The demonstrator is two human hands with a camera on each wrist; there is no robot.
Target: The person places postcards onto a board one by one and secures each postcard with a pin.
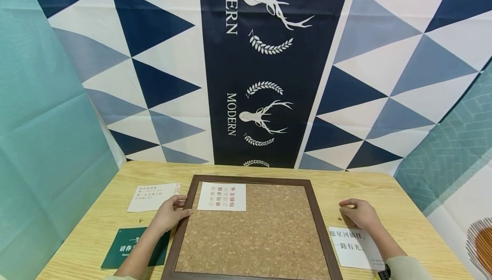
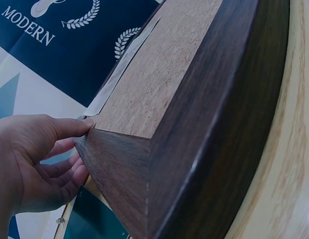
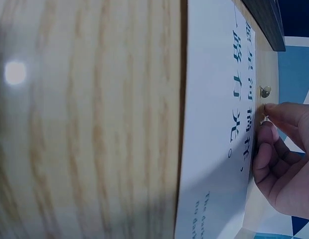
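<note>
A cork board (image 1: pixel 253 237) in a dark brown frame lies on the table. A white card (image 1: pixel 239 203) with red and grey writing rests on its upper left part. My left hand (image 1: pixel 169 213) grips the frame's left edge; in the left wrist view the thumb (image 2: pixel 70 127) lies on top and the fingers curl below. Right of the board, my right hand (image 1: pixel 361 215) pinches a small clear push pin (image 3: pixel 266 118) between thumb and fingertip, partly hidden. Another push pin (image 3: pixel 265 91) lies on the table beside those fingertips.
White cards lie left (image 1: pixel 150 196) and right (image 1: pixel 355 252) of the board, the right one under my forearm. A green card (image 1: pixel 119 250) is partly covered by my left forearm. A small pin (image 1: pixel 140 220) sits between the left cards. Patterned cloth (image 1: pixel 269 70) hangs behind the table.
</note>
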